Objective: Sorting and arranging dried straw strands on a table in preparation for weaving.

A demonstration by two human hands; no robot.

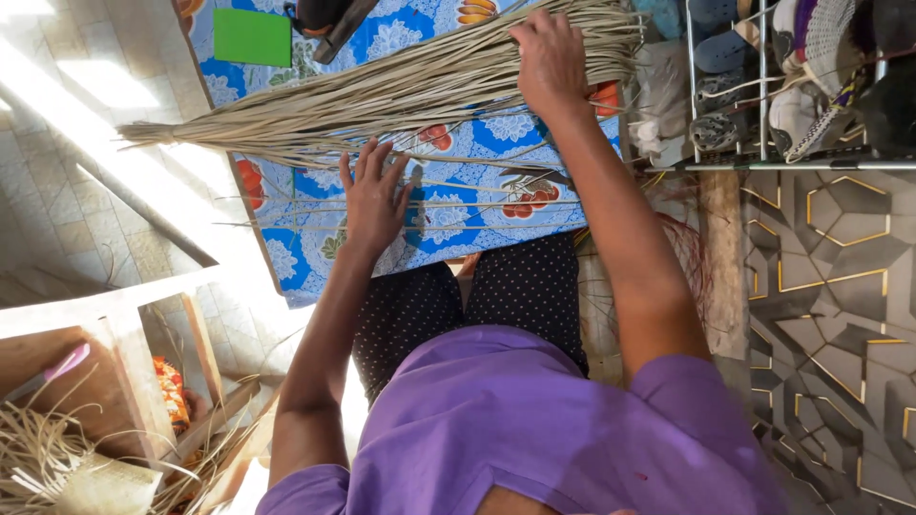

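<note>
Looking down: a person in a purple top is sitting over a patterned mat, both arms stretching forward.
Left hand (374, 195): it is lying open and flat, fingers spreading, palm pressing on a few loose strips (448, 205) that are running across the mat; it is gripping nothing.
Right hand (551, 62): it is reaching further out, fingers curling down over the big bundle of dried leaf strips (382, 95); whether it is clasping strands or only pressing on them, I cannot tell.
Bundle: it is lying slantwise across the far part of the mat, thick end under the right hand, thin tips fanning out past the mat's edge onto the sunlit tiled floor (86, 105).
Mat (496, 129): blue, with white and orange-red flower shapes, it is spreading out in front of the knees.
Green card (252, 37): a flat green rectangle is sitting on the far corner of the mat, well apart from both hands.
Shoe rack (763, 95): a wire rack is standing just beside the bundle's thick end, shoes and sandals filling it.
Wooden box (114, 362): it is sitting near the left elbow, more dried strips (48, 458) spilling about beside it.
</note>
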